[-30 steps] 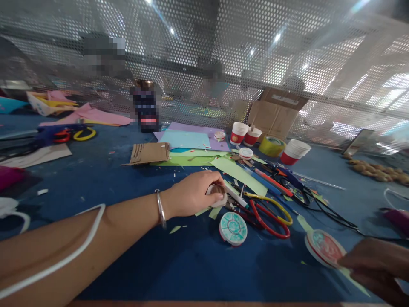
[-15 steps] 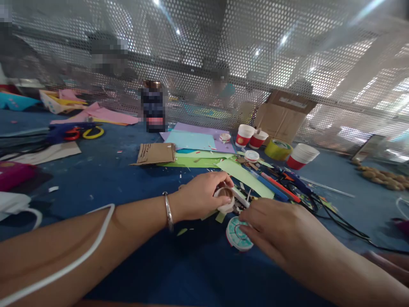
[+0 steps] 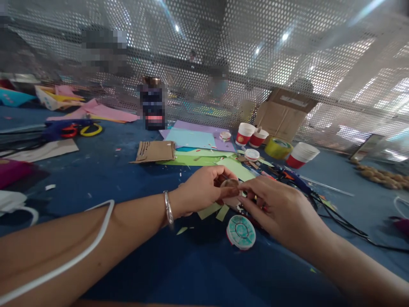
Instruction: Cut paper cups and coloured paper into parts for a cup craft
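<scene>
My left hand (image 3: 204, 189) is closed round a small pale ring with a brown inside, which looks like a roll of tape (image 3: 230, 197). My right hand (image 3: 277, 204) meets it from the right, thumb and forefinger pinching at its edge. What lies between those fingertips is partly hidden. Just below my hands a round disc (image 3: 241, 232) with turquoise segments, dark lines and a red-and-white rim lies on the blue table. Pale green paper scraps (image 3: 209, 211) lie under and beside the roll.
Paper cups (image 3: 302, 154), a yellow tape roll (image 3: 278, 147) and a glue gun (image 3: 294, 179) with black cables stand or lie to the right. Ahead are coloured sheets (image 3: 191, 137) and a cardboard piece (image 3: 155, 151). Scissors (image 3: 91, 129) lie left. A perforated metal screen (image 3: 198, 55) rises behind.
My right hand has moved up and left, from beside the turquoise disc to the pale tape roll. My left hand keeps hold of the roll, which has shifted slightly. The disc is now fully uncovered.
</scene>
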Demonstrator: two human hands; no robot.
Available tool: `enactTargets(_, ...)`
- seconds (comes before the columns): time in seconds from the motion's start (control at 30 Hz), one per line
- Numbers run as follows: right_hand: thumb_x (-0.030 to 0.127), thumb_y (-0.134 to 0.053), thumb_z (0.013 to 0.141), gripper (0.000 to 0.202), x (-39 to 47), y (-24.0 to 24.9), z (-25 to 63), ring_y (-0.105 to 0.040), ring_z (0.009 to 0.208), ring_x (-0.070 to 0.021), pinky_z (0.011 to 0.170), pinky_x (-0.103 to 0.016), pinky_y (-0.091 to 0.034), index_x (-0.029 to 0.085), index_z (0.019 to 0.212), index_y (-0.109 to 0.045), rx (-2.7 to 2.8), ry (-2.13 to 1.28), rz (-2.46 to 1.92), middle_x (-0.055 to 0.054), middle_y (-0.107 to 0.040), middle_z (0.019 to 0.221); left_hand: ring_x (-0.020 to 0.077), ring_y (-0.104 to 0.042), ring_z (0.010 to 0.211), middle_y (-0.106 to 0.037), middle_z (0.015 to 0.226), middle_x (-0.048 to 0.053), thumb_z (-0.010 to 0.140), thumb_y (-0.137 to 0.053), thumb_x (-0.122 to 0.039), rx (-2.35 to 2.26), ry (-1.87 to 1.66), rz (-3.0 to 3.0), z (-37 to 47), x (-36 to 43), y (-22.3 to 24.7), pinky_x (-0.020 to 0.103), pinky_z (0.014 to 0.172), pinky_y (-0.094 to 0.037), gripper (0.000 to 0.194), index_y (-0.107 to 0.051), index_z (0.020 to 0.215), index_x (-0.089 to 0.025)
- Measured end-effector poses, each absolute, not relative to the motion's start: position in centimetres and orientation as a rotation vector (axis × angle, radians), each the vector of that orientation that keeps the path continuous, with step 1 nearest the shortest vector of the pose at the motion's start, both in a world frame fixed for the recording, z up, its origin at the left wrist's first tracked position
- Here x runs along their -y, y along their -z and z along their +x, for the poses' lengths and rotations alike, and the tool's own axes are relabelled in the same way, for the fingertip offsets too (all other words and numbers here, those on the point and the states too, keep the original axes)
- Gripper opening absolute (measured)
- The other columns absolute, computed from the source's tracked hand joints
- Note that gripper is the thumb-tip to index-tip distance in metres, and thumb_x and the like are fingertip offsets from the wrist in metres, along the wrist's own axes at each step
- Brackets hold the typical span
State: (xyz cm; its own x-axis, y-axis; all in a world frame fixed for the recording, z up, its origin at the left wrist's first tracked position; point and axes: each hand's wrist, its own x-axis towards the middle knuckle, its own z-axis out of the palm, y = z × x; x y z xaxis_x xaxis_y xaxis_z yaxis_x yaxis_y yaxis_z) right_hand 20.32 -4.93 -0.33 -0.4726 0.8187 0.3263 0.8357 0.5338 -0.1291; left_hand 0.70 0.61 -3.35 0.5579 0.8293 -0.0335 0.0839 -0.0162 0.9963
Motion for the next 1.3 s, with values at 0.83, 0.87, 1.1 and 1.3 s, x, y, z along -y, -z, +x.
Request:
enactTargets(0.83, 0.028, -0.054, 0.096, 0.023, 4.7, 1.2, 21.3, -0.065, 0.074, -0.0170, 0.064, -0.027, -0.049, 0.027, 0.118, -0.064, 2.323, -0.021, -1.261, -0.003, -0.069, 0.089, 0.0160, -0.066, 0.083, -0.071, 0.095, 0.006, 0.079, -0.071, -0.022, -0.800, -0.643, 1.434, 0.7, -0.9, 2.8, 0.027, 0.068, -0.052, 0.034, -0.064, 0.112, -0.015)
enactTargets(0.87, 0.029, -0.054, 0.097, 0.023, 4.7, 1.2, 21.4, -0.065, 0.073, -0.0169, 0.064, -0.028, -0.049, 0.027, 0.118, -0.064, 2.291, -0.013, -1.261, -0.003, -0.069, 0.089, 0.0163, -0.067, 0.084, -0.071, 0.097, 0.006, 0.080, -0.070, -0.022, -0.812, -0.644, 1.450, 0.7, -0.9, 2.8, 0.027, 0.069, -0.052, 0.033, -0.064, 0.112, -0.015)
enactTargets(1.1, 0.032, -0.062, 0.092, 0.020, 4.2, 1.4, 21.3, -0.061, 0.066, -0.0144, 0.059, -0.026, -0.051, 0.025, 0.110, -0.064, 2.113, -0.161, -1.332, -0.002, -0.068, 0.087, 0.0152, -0.066, 0.085, -0.068, 0.091, 0.002, 0.082, -0.073, -0.025, -0.687, -0.741, 1.569, 0.7, -0.9, 3.1, 0.032, 0.079, -0.053, 0.040, -0.057, 0.118, -0.019)
enactTargets(1.3, 0.035, -0.063, 0.092, 0.020, 4.1, 1.6, 20.8, -0.064, 0.069, -0.0147, 0.058, -0.024, -0.052, 0.026, 0.109, -0.065, 2.028, -0.473, -1.330, 0.000, -0.068, 0.083, 0.0166, -0.067, 0.085, -0.067, 0.089, 0.002, 0.083, -0.073, -0.024, -0.661, -0.764, 1.580, 0.9, -0.3, 2.9, 0.034, 0.081, -0.054, 0.040, -0.054, 0.118, -0.019)
